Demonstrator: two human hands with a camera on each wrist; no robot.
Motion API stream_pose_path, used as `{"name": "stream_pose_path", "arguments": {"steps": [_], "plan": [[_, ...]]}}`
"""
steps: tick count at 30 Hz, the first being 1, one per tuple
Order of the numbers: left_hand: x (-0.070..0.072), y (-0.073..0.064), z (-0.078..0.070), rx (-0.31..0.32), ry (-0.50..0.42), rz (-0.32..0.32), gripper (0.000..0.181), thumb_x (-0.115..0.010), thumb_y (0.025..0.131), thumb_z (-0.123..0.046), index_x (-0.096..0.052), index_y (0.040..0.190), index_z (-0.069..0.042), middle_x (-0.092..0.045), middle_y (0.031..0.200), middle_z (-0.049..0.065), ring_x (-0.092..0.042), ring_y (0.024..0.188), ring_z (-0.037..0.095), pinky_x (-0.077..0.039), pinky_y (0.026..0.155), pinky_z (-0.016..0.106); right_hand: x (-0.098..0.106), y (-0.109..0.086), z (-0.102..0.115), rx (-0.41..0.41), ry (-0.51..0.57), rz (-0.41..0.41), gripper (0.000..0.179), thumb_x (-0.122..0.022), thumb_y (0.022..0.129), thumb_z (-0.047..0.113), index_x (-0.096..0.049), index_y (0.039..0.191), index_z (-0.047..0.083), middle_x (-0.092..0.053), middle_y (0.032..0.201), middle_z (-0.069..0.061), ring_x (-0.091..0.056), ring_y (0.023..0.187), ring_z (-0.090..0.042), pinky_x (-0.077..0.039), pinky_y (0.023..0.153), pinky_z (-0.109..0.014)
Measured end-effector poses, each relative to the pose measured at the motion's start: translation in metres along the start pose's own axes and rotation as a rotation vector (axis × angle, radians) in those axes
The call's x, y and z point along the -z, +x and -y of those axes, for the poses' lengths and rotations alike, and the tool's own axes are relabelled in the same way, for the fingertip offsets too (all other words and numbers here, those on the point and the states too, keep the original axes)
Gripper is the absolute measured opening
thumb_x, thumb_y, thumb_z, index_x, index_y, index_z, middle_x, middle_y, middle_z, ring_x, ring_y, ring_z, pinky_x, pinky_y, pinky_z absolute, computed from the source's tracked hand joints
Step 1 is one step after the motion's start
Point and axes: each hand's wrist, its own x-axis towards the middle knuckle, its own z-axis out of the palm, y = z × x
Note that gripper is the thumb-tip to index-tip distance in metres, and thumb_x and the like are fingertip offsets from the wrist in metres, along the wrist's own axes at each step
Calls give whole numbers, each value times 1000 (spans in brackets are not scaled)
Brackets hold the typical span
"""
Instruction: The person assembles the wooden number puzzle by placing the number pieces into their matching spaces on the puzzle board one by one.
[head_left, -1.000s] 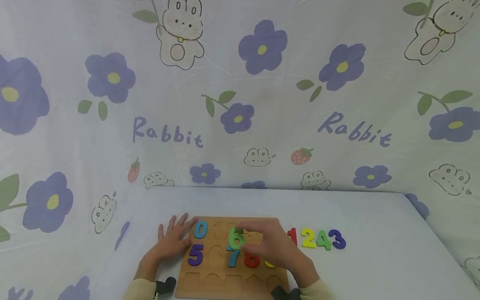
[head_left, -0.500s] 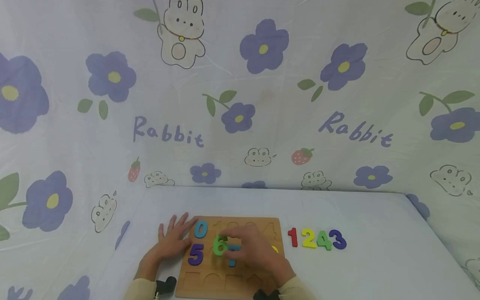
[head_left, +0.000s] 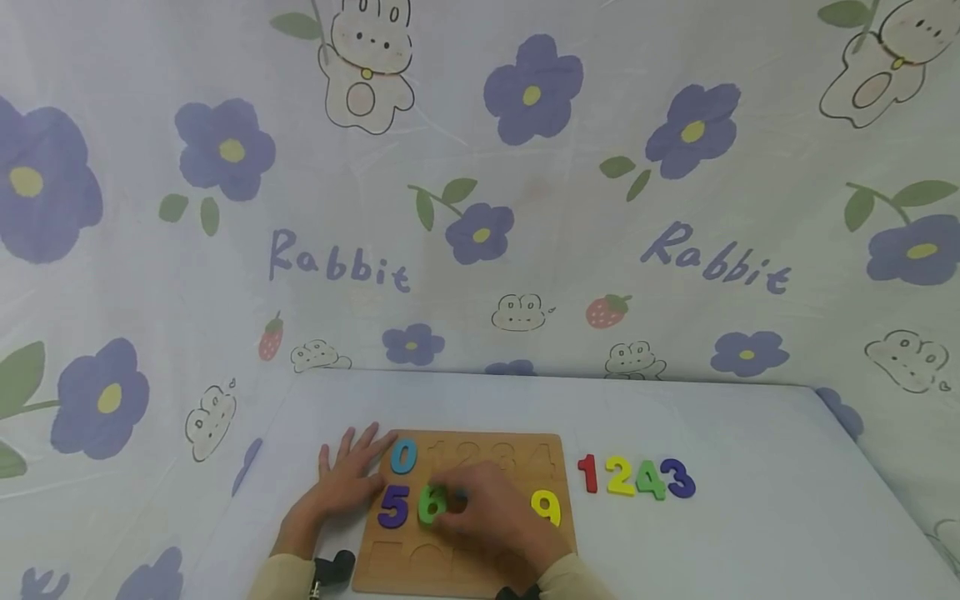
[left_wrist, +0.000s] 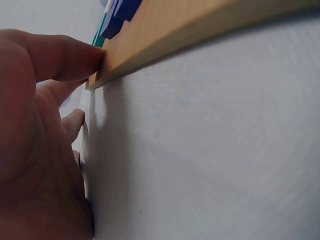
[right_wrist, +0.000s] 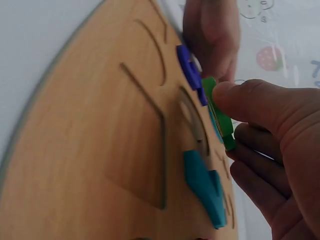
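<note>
My right hand [head_left: 487, 507] pinches a green number 6 [head_left: 430, 505] between thumb and fingers, over the middle row of a wooden puzzle board [head_left: 435, 575]. In the right wrist view the green 6 [right_wrist: 220, 117] stands tilted just above its recess [right_wrist: 192, 120], beside a blue 7 [right_wrist: 202, 187]. My left hand [head_left: 341, 483] rests at the board's left edge with fingers spread, thumb and index touching it. On the board sit a blue 0 [head_left: 403, 457], a purple 5 [head_left: 393, 507] and a yellow 9 [head_left: 546, 507]. The right hand hides the 8 and most of the 7 in the head view.
Right of the board, a red 1 [head_left: 588, 473], a yellow 2 [head_left: 619, 476], a green 4 [head_left: 649, 480] and a purple 3 [head_left: 678, 478] lie in a row on the white table [head_left: 765, 533]. A patterned curtain [head_left: 570, 208] hangs behind.
My right hand has carried the green 6 leftward and down, from above the 7 to the spot between 5 and 7. The left hand has stayed in place.
</note>
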Motion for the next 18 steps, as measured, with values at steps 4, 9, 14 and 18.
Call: {"name": "stream_pose_path", "arguments": {"steps": [4,9,14,18], "plan": [[1,0,-3,20,11,19,74,-64,98,-21,-44,169,-23,-21,182,20,4,168,56,21,124,80,-5,1,0,-37,-2,26,39,-87,95,28,-79,133,27,-77,113,21,-62,98,2,-58,95,-27],[-3,3,5,10,16,6,74,-65,97,-21,-45,169,-23,-22,182,20,3,167,56,21,124,80,-9,3,1,-26,-81,36,41,-87,94,29,-78,134,26,-78,119,18,-65,105,1,-57,105,-34],[-1,1,1,7,20,-3,75,-64,96,-21,-45,168,-23,-23,181,21,1,167,57,19,124,81,-14,3,0,-18,-133,42,45,-88,93,30,-77,136,25,-79,122,16,-67,108,0,-57,107,-36],[2,-3,-5,-3,0,-9,75,-64,95,-22,-47,168,-25,-25,180,24,0,166,59,19,123,83,-14,1,-1,4,-136,30,46,-89,93,30,-77,137,24,-79,122,15,-68,109,-1,-59,106,-36]]}}
